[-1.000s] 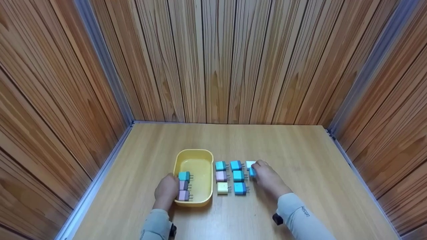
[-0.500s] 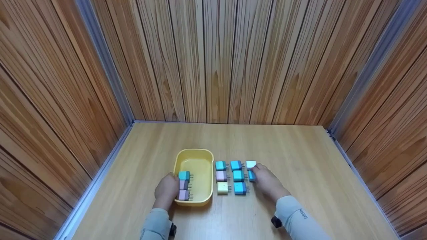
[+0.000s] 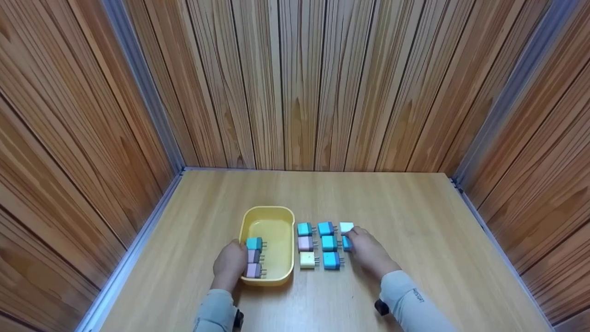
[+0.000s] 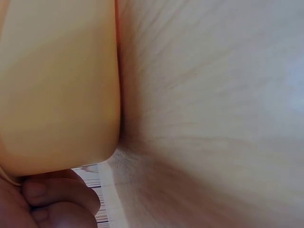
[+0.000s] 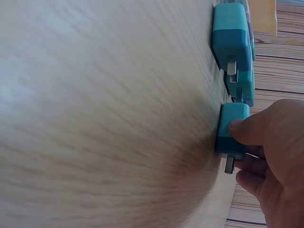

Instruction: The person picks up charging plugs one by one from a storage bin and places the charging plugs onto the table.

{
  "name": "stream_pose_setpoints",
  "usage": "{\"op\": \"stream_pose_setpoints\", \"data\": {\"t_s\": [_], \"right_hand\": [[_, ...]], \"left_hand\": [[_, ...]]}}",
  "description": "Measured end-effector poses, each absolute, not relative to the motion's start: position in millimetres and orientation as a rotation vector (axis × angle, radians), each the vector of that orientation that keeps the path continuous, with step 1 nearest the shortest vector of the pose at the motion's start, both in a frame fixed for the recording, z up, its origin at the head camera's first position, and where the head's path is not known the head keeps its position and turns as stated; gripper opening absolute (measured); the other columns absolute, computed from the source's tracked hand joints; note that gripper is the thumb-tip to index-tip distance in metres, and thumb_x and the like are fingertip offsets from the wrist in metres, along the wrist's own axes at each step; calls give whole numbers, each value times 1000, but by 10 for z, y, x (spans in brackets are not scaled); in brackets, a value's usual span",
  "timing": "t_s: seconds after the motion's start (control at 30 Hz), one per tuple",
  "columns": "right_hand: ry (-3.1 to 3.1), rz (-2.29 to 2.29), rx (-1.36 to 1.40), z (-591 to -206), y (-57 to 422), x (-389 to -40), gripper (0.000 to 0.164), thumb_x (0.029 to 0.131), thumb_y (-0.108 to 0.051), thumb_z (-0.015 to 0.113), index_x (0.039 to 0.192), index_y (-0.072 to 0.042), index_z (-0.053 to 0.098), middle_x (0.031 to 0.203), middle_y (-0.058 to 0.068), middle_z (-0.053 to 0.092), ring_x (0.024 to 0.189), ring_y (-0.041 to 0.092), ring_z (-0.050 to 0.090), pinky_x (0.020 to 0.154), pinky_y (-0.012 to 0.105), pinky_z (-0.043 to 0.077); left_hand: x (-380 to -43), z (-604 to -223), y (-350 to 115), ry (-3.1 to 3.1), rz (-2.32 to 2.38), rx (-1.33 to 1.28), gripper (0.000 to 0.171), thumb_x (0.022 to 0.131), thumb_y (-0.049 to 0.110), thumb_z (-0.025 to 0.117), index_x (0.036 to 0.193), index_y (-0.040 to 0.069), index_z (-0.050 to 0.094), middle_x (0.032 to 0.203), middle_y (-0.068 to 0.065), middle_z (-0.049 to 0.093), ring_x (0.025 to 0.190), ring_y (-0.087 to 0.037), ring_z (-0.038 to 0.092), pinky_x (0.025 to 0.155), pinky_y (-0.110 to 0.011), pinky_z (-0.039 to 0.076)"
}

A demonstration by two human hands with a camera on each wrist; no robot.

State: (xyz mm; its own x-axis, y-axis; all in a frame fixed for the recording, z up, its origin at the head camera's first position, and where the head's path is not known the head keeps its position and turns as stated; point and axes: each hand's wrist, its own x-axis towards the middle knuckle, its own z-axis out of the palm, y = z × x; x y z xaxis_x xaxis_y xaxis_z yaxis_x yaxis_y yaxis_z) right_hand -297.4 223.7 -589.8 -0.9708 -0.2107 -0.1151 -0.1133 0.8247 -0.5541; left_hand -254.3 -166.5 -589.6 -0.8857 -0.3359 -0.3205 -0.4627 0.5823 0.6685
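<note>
Tub (image 3: 279,235): left hand (image 3: 230,261), fingers clamped at eight o'clock.
Plug (image 5: 227,135): right hand (image 3: 368,250), fingers pinching it; three o'clock from tub.

A pale, wood-grained desk (image 3: 392,198) is enclosed on three sides by brown, dark-streaked planking: the back wall (image 3: 295,92) beyond its far edge, the left wall (image 3: 55,138) and right wall (image 3: 544,161) flanking it. Grey metal strips (image 3: 143,83) rise from the desk's far corners. Light leaves a whitish sheen (image 3: 318,316) along its near part.
</note>
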Motion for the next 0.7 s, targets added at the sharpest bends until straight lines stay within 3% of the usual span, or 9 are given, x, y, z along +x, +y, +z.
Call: {"op": "stream_pose_setpoints", "data": {"t_s": [0.17, 0.4, 0.57, 0.7], "right_hand": [[2775, -944, -198, -5873, 2256, -2958, 52, 110, -39, 41, 159, -22, 37, 165, 3, 34, 155, 30, 26, 119, 58, 27], [2971, -651, -415, -5787, 2252, -2961, 49, 103, -19, 62, 150, -18, 50, 153, 5, 48, 145, 27, 42, 114, 53, 38], [3025, -537, -505, -5733, 2172, -2989, 53, 99, -14, 67, 149, -11, 51, 150, 9, 50, 141, 28, 47, 113, 49, 41], [3040, -518, -550, -5683, 2079, -2987, 52, 98, -14, 69, 147, -12, 53, 149, 7, 51, 140, 26, 48, 113, 48, 41]], "left_hand": [[-2528, -5893, -1653, 2651, 1191, -678, 37, 108, 30, 37, 129, 6, 56, 100, -8, 61, 88, -24, 59, 77, -38, 47], [-2536, -5891, -1654, 2702, 1157, -644, 34, 108, 30, 38, 119, 7, 59, 95, -8, 61, 84, -24, 59, 73, -37, 46], [-2535, -5894, -1663, 2718, 1099, -641, 35, 108, 28, 38, 122, 4, 60, 95, -8, 62, 84, -23, 59, 75, -38, 47], [-2533, -5885, -1658, 2685, 1139, -665, 37, 108, 29, 38, 127, 4, 58, 98, -9, 62, 87, -24, 59, 77, -39, 47]]}}
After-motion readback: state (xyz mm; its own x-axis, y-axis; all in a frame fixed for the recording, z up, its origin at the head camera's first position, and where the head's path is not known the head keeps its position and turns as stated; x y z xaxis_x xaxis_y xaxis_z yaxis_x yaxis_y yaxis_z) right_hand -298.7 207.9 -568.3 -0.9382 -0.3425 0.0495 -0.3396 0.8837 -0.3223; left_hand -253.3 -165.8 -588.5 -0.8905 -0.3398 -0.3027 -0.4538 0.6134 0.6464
